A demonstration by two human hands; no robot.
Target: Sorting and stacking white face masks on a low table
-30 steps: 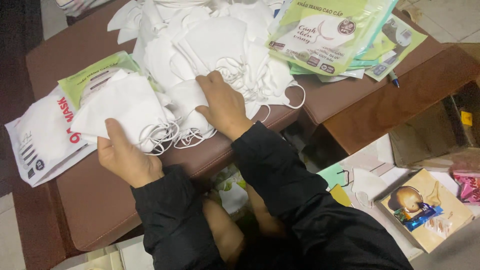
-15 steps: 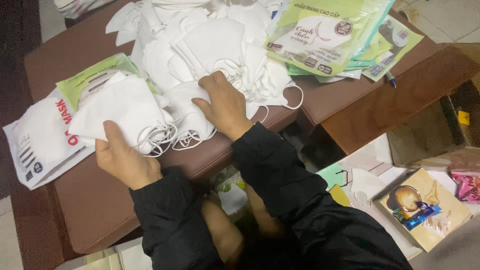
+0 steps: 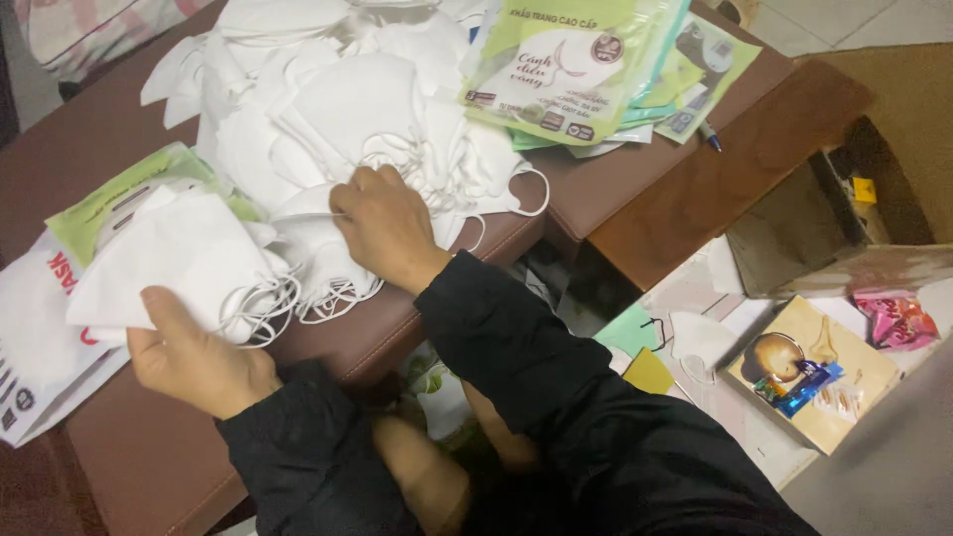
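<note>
Gripping a small stack of white masks [image 3: 179, 263] near left on the tabletop [image 3: 149, 467], my left hand [image 3: 194, 357] pinches it; right hand [image 3: 382, 223] lies half-curled on the big loose pile [image 3: 338, 109]. I judge most unsorted, green packets [image 3: 566, 65] waiting far right.

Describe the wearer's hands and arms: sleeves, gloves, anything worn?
Both hands are bare: no gloves, rings or watch visible on the left hand or the right hand. Both arms wear long black sleeves of smooth, slightly creased fabric ending at the wrists. No markings or logos show.
</note>
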